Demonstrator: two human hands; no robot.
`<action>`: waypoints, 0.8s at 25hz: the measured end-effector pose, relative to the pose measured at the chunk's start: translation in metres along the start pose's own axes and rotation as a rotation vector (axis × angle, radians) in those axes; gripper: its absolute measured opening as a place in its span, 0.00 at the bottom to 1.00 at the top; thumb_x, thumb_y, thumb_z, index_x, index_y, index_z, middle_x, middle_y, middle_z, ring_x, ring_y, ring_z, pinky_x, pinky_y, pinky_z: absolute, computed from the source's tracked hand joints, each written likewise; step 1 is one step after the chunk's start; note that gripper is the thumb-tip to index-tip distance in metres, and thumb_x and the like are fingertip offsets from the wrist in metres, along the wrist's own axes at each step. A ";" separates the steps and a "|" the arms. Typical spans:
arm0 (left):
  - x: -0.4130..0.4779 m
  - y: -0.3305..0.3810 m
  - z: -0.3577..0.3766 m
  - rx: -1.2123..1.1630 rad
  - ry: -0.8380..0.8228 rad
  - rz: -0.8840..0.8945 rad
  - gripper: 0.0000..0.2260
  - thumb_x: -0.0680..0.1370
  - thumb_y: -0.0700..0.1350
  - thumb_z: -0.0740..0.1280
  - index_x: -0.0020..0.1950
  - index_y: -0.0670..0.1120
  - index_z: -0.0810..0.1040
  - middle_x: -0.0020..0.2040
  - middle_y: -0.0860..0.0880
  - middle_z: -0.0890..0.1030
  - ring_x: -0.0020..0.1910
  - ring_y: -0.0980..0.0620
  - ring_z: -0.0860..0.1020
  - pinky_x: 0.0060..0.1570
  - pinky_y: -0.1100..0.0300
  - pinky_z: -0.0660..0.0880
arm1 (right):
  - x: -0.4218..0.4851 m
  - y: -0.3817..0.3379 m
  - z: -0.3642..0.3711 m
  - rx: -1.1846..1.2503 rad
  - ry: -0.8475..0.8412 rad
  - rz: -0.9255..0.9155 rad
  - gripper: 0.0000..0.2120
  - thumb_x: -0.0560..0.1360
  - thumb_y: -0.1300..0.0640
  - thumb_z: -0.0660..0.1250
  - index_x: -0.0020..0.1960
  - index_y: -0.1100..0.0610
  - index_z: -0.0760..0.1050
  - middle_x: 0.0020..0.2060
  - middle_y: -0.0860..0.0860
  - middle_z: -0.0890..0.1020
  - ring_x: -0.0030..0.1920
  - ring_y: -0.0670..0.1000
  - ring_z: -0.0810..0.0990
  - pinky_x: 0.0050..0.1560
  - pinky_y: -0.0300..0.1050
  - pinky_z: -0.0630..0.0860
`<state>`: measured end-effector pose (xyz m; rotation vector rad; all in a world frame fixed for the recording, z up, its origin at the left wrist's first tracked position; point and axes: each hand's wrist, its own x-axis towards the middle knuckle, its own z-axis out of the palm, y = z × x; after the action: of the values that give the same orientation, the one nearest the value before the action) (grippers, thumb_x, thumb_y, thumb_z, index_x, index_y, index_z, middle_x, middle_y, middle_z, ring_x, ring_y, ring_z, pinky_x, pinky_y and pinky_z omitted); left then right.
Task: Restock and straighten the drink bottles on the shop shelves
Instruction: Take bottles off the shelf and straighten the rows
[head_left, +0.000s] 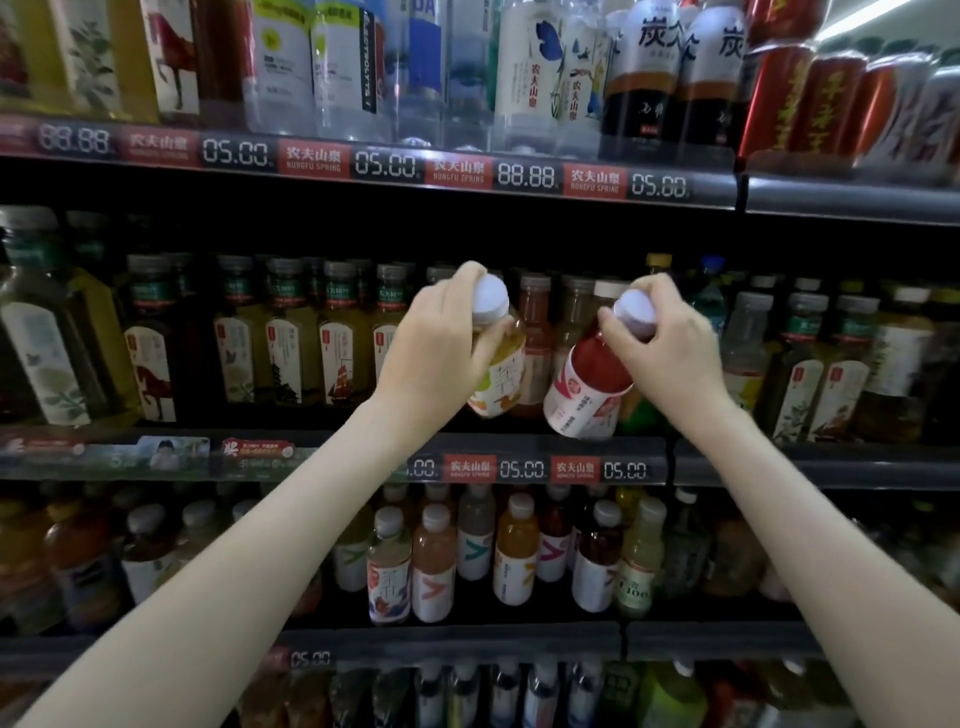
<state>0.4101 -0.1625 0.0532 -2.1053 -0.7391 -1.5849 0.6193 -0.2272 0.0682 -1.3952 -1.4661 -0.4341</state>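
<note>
Two full plastic bottles hang just above the middle shelf's price rail (519, 457), the yellow bottle (501, 374) in the left hand (441, 348), the tilted red bottle (589, 395) in the right hand (670, 358), fingers (460, 280) curled tight round each neck below the cap; probably weighty, stiff, slick-labelled.

Top-shelf bottles (530, 67) cropped above, left hand (441, 348) partly hiding yellow bottle (503, 376), right hand (670, 358) red bottle (589, 382)

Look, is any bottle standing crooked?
Yes. The red drink bottle gripped by the right hand tilts, cap rightward, base over the front edge of the middle shelf. The yellow drink bottle in the left hand leans less.
</note>
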 end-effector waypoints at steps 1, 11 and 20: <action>-0.006 0.008 -0.012 -0.055 0.023 -0.034 0.21 0.77 0.50 0.62 0.61 0.35 0.73 0.45 0.41 0.79 0.42 0.47 0.77 0.45 0.65 0.66 | -0.004 -0.006 -0.006 -0.016 -0.014 0.004 0.11 0.76 0.49 0.66 0.51 0.55 0.70 0.41 0.49 0.77 0.43 0.52 0.76 0.43 0.47 0.71; -0.186 0.079 -0.036 -0.354 -0.736 -0.372 0.19 0.76 0.52 0.69 0.64 0.46 0.73 0.45 0.48 0.80 0.45 0.48 0.76 0.40 0.59 0.64 | -0.209 0.030 0.006 -0.127 -0.754 0.428 0.15 0.72 0.48 0.67 0.53 0.53 0.68 0.43 0.52 0.78 0.45 0.54 0.77 0.41 0.45 0.71; -0.437 0.156 -0.042 -0.238 -1.403 -0.831 0.23 0.74 0.56 0.67 0.67 0.53 0.68 0.53 0.44 0.80 0.54 0.42 0.77 0.49 0.56 0.69 | -0.483 0.102 0.036 -0.215 -1.427 0.686 0.21 0.69 0.49 0.70 0.52 0.57 0.62 0.49 0.59 0.78 0.49 0.62 0.79 0.44 0.49 0.74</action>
<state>0.3818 -0.3841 -0.3559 -3.1578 -2.0957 -0.0672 0.6020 -0.4234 -0.3854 -2.4288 -1.7850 1.1037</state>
